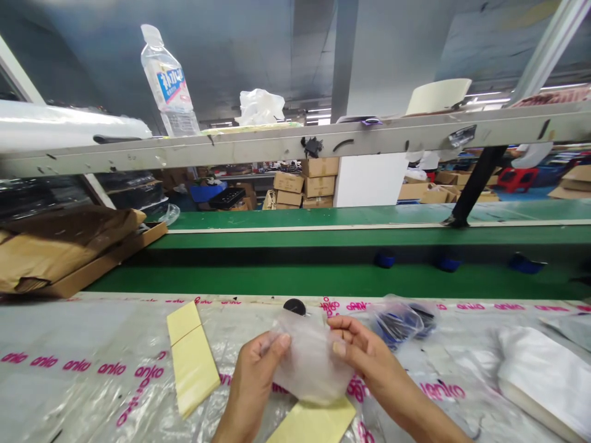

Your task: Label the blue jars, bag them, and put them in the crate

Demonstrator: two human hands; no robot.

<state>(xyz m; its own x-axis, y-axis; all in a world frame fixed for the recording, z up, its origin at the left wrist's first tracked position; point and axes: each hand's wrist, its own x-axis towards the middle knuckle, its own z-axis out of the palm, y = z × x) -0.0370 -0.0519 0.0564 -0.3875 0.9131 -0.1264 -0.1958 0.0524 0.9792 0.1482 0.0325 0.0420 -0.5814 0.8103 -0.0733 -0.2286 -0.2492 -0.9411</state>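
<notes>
A translucent plastic bag (311, 357) is stretched between my two hands above the table. My left hand (258, 375) pinches its left edge between thumb and fingers. At the bag's right edge, the thumb and fingers of my right hand (362, 351) close on the film. Under the bag's lower end lies a yellow paper sheet (314, 424), and a stack of yellow paper slips (191, 360) rests to the left. Just beyond the bag is a round black disc (294, 306). Right of my hands lies a clear bag with dark blue items (399, 323).
Plastic sheeting with pink print (92, 394) covers the table. Behind runs a green conveyor belt (277, 277) carrying several blue items (447, 263). A stack of white bags (545, 381) lies right; a cardboard box (106, 258) stands left. Overhead, a shelf (258, 151) holds a bottle (168, 83).
</notes>
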